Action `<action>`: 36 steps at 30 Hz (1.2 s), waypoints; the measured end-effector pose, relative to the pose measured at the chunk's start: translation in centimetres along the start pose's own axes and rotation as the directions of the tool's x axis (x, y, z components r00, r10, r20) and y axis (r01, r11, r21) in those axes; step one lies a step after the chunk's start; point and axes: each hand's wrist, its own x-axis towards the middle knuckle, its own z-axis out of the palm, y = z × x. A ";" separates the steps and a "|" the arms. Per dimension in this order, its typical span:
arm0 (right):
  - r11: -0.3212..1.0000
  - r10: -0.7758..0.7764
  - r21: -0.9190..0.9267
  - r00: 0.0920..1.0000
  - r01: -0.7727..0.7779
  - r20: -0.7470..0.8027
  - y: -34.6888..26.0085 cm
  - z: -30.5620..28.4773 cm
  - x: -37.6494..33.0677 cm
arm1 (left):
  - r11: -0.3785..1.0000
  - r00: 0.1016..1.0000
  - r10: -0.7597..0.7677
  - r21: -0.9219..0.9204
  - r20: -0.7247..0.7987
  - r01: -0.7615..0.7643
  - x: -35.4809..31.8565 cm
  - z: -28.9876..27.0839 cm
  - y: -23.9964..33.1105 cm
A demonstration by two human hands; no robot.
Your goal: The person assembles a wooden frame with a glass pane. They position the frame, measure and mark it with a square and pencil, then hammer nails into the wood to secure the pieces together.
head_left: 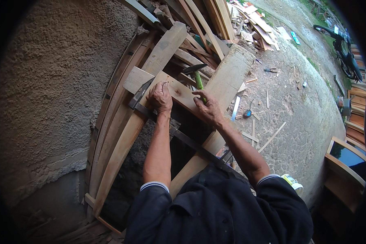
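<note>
My right hand [209, 109] grips a hammer [199, 80] by its green handle, with the dark head raised above the wood. My left hand [160, 98] is closed, its curled fingers resting on the end rail [179, 91] of a wooden frame; whatever they pinch, if anything, is hidden. A dark metal bar clamp [183, 137] runs across the frame just below that rail, its jaw beside my left hand. Long side boards [122, 156] of the frame extend toward me. Thick planks [232, 71] lie under the frame's far end.
A rough wall [65, 81] rises on the left with long boards leaning along it. Scrap wood [254, 24] is heaped at the back. On the ground to the right lie a tape measure [247, 113], pliers [271, 70] and thin strips. A motorcycle [345, 57] stands far right.
</note>
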 end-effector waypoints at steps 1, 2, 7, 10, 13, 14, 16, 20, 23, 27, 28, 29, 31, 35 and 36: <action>1.000 -0.012 -0.012 1.000 0.012 -0.004 0.1 0.0 0.0 | 1.000 1.000 -0.007 0.009 0.011 0.007 0.0 0.0 0.1; 1.000 -0.010 -0.024 1.000 0.010 -0.006 0.2 0.1 0.1 | 1.000 1.000 -0.005 0.007 0.010 0.005 0.0 -0.1 0.1; 1.000 0.005 -0.003 1.000 -0.005 0.012 0.3 0.0 0.1 | 1.000 1.000 0.002 -0.017 0.003 -0.002 0.0 -0.2 0.2; 1.000 0.003 -0.003 1.000 -0.003 0.011 0.2 -0.1 -0.1 | 0.999 1.000 -0.003 -0.033 0.002 0.003 0.1 -0.2 0.3; 1.000 -0.016 -0.002 1.000 0.016 -0.007 0.1 0.0 -0.1 | 1.000 1.000 -0.017 -0.013 0.022 0.018 0.1 -0.2 0.3; 1.000 -0.012 0.000 1.000 0.012 -0.006 0.1 0.0 0.0 | 1.000 1.000 -0.001 -0.024 0.007 0.001 0.0 -0.2 0.3; 1.000 -0.014 -0.007 1.000 0.014 -0.005 0.1 0.1 0.0 | 1.000 1.000 0.004 -0.030 -0.001 -0.004 0.0 -0.1 0.2; 1.000 0.009 0.002 1.000 -0.009 0.004 0.1 0.1 0.0 | 0.999 1.000 0.003 -0.048 -0.008 -0.004 0.1 0.2 0.0; 1.000 -0.008 0.010 1.000 0.008 -0.001 0.0 0.1 0.0 | 0.999 1.000 0.006 -0.049 -0.002 -0.006 0.1 0.2 -0.1; 1.000 -0.005 0.002 1.000 0.005 0.004 -0.1 0.0 0.0 | 1.000 1.000 0.003 -0.030 0.018 -0.003 0.1 -0.1 0.2; 1.000 -0.002 0.002 1.000 0.002 0.008 -0.1 0.0 0.0 | 1.000 1.000 0.001 -0.028 0.027 0.000 0.1 -0.2 0.3; 1.000 0.007 0.006 1.000 -0.007 0.012 -0.1 0.0 0.0 | 1.000 1.000 -0.004 -0.030 0.024 0.005 0.1 -0.3 0.4; 0.999 -0.035 0.002 0.999 0.035 0.003 -0.1 0.0 0.0 | 0.999 1.000 -0.013 -0.033 0.017 0.014 0.3 -0.4 0.6; 0.992 -0.126 -0.009 0.992 0.126 -0.029 -0.1 0.0 -0.1 | 0.995 0.997 -0.057 -0.079 0.061 0.061 0.9 -0.2 0.7; 0.994 -0.109 0.001 0.994 0.109 -0.024 -0.1 0.0 -0.1 | 0.993 0.997 -0.052 -0.102 0.062 0.058 1.0 -0.1 0.6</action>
